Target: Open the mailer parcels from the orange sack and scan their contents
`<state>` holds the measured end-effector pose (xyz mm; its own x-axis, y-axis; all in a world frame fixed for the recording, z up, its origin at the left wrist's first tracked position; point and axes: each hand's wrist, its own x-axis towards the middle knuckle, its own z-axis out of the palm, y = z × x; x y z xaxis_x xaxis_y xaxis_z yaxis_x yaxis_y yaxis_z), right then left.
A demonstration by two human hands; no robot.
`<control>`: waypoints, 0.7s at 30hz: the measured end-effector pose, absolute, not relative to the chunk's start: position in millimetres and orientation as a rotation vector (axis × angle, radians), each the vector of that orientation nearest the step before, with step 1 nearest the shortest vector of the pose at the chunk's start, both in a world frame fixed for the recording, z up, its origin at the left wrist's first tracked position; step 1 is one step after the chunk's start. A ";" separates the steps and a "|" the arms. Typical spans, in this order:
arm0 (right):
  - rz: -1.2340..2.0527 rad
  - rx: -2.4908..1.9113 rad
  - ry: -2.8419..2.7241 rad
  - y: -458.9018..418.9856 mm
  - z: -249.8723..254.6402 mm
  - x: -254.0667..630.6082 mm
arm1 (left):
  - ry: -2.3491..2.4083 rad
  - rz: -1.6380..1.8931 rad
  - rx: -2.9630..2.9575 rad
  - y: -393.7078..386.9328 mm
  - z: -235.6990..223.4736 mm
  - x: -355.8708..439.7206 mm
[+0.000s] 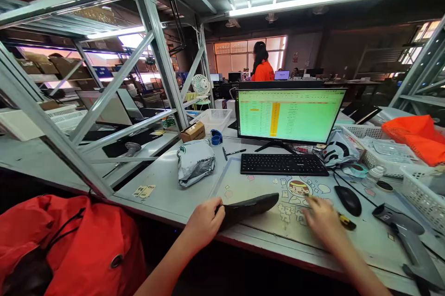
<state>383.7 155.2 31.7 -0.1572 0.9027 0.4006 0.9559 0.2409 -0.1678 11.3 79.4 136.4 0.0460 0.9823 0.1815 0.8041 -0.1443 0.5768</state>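
Note:
My left hand (205,222) is closed on the near end of a flat black item (252,206), perhaps a pouch or bag, which tilts up over the desk's front edge. Over the desk mat, my right hand (323,222) is slightly blurred, its fingers curled round a utility knife (347,222); the yellow and black end sticks out on the right, and the hand hides most of the rest. A silver-grey plastic mailer package (196,162) lies on the desk beyond my left hand. To the right of my right hand is a black mouse (348,200).
A keyboard (283,164) stands before a monitor (290,117) showing a spreadsheet. A barcode scanner (399,231) and white baskets (426,194) are at right. Metal shelving (156,45) rises at left, with a red garment (86,245) below. Farther off is a person in orange (263,71).

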 end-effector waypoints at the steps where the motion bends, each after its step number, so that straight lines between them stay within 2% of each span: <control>1: -0.124 -1.454 -2.125 138.8 37.1 358.2 | 1.781 0.752 2.013 79.7 137.5 15.9; 3: -0.026 -1.077 -2.148 109.8 50.6 309.2 | 1.704 0.701 2.030 78.4 137.9 25.4; 5: -0.018 -0.915 -2.118 91.8 63.3 270.9 | 1.622 0.628 2.054 75.5 136.8 32.0; 15: 0.073 -0.720 -2.001 111.5 66.0 224.5 | 1.361 0.450 1.747 88.6 129.0 15.4; 21: 0.150 -0.569 -2.088 118.7 74.7 215.2 | 1.127 0.512 1.600 108.6 117.7 12.0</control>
<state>215.2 118.7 74.7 -0.4562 0.4518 0.7667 0.3379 0.8849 -0.3204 12.0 108.6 117.7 0.4619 0.8608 -0.2138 0.4058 0.0092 0.9139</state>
